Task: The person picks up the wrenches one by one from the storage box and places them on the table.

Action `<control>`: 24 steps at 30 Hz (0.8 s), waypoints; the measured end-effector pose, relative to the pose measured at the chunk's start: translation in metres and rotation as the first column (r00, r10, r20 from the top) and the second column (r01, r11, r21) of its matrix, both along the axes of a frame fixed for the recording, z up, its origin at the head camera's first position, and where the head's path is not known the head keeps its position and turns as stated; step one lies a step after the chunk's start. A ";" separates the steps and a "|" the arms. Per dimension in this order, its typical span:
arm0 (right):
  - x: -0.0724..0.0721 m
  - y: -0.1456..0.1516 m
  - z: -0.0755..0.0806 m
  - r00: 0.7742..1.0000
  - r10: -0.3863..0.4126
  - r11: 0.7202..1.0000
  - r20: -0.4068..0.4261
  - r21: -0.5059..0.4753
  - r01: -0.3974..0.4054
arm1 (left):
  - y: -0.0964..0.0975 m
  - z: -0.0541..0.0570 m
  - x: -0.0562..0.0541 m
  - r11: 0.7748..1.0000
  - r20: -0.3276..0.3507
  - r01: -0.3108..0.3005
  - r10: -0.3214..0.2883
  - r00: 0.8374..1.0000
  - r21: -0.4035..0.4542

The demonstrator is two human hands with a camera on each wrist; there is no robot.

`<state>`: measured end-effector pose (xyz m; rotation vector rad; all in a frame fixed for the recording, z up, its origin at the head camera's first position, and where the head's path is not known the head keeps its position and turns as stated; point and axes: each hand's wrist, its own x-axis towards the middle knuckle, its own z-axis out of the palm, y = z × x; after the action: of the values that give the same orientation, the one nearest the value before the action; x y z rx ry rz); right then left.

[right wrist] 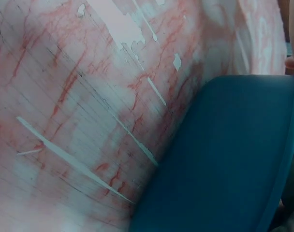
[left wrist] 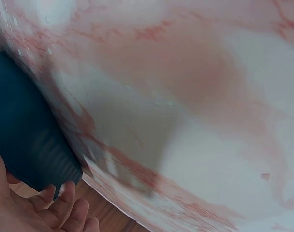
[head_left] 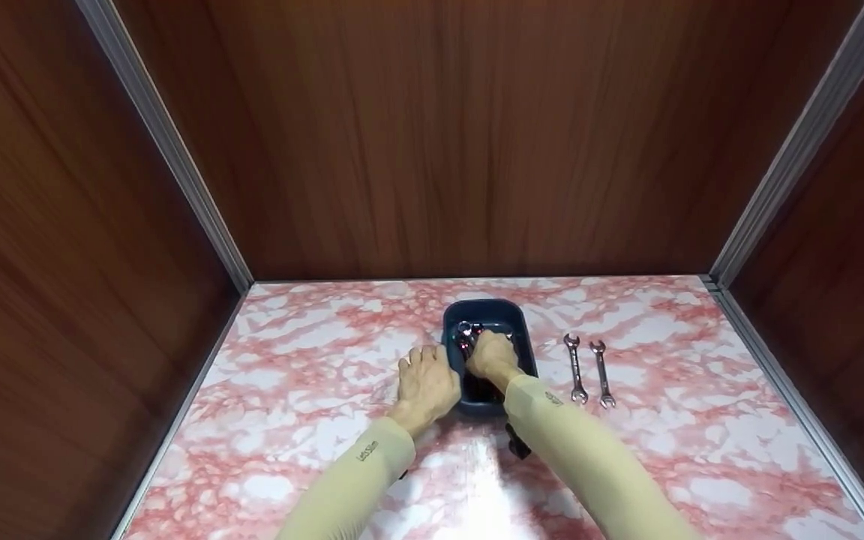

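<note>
A person's right hand [head_left: 493, 355] reaches down into a dark blue, rounded-rectangular plastic tub [head_left: 484, 304], fingertips hidden; whether they grip anything cannot be told. Shiny metallic pieces [head_left: 466, 337] lie inside, just left of that hand. The left hand [head_left: 430, 382], fingers loosely extended and slightly apart, rests against the tub's left side. To the tub's right, two silver double-ended metal wrenches [head_left: 576, 371] lie side by side on a red-and-white marble-patterned tabletop [head_left: 312, 360], before a brown wood-grain wall [head_left: 432, 135] at the far edge.
</note>
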<state>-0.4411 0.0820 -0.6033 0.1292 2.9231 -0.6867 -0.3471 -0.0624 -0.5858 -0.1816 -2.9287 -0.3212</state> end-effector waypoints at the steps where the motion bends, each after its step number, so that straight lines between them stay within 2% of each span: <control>1: 0.000 0.000 -0.001 1.000 0.005 1.000 -0.005 0.008 -0.005 | 0.000 0.000 0.000 1.000 0.000 -0.001 0.001 1.000 0.004; 4: 0.003 0.000 0.002 1.000 0.011 1.000 -0.021 0.013 -0.011 | 0.000 -0.001 0.001 1.000 -0.009 -0.002 0.002 1.000 0.001; 10: 0.023 -0.003 0.025 0.999 0.005 1.000 -0.035 0.002 -0.005 | 0.000 -0.002 0.001 1.000 -0.061 0.000 0.000 0.998 -0.005; 13: 0.030 -0.005 0.033 1.000 0.001 1.000 -0.021 -0.003 -0.001 | 0.000 -0.003 0.000 1.000 -0.048 -0.007 0.007 0.999 -0.007; 18: 0.029 -0.001 0.031 1.000 -0.023 1.000 0.004 -0.011 0.023 | 0.001 -0.003 0.000 1.000 -0.040 -0.007 0.007 0.999 -0.016; 24: 0.025 0.007 0.030 0.998 -0.059 0.996 0.004 -0.069 0.059 | 0.001 -0.003 0.001 1.000 -0.051 -0.004 0.003 0.999 -0.015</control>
<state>-0.4162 0.0892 -0.5731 0.2093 2.9002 -0.7959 -0.3465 -0.0618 -0.5884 -0.1835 -2.8819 -0.2899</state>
